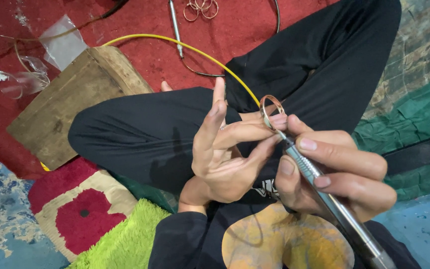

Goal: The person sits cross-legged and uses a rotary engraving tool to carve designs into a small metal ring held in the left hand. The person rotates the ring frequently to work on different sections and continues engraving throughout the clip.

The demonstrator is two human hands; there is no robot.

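Your left hand pinches the ring at 1 o'clock; your right hand grips the tool. Brace both hands together and keep the tip light on the rim.

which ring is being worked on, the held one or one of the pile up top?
The single metal ring pinched in the left hand, with the tip of the right hand's metal handpiece on it. The other rings lie untouched on the red carpet.
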